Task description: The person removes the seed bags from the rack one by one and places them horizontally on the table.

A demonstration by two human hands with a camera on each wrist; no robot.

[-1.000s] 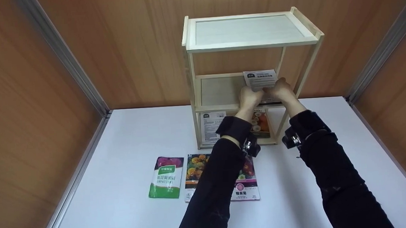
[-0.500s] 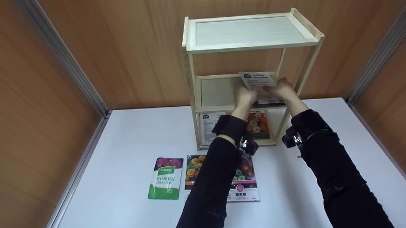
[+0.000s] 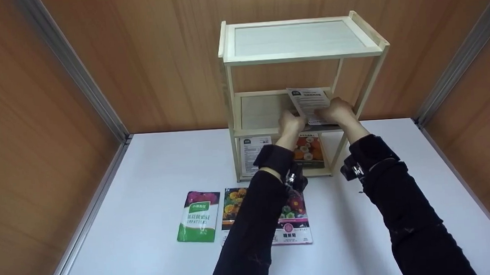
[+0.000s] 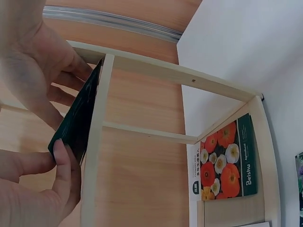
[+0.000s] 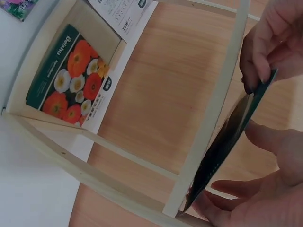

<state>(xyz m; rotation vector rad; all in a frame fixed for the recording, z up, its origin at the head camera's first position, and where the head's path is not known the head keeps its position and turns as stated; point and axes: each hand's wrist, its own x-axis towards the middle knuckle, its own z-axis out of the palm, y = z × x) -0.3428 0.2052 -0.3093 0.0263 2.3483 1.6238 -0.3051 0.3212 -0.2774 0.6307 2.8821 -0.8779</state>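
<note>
Over the right half of the rack's middle shelf (image 3: 260, 111), a seed packet (image 3: 308, 100) is held tilted, its white printed back facing up. My left hand (image 3: 291, 124) pinches the packet's near left corner between thumb and fingers, seen close in the left wrist view. My right hand (image 3: 337, 111) lies at the packet's right side; its thumb and relaxed fingers (image 5: 236, 188) touch the white side. The packet's dark green face (image 4: 79, 118) turns down toward the shelf's front rail (image 4: 97, 137).
On the lower shelf lie a poppy seed packet (image 3: 308, 151) at right and a white-backed packet (image 3: 252, 151) at left. In front of the rack are a green-and-white packet (image 3: 199, 217), a yellow-flower packet (image 3: 233, 203) and a red-flower packet (image 3: 293, 225), partly under the left sleeve.
My left hand has shifted left and slightly toward me, and the packet's top has swung left, so it now slants. My right hand has stayed nearly in place.
</note>
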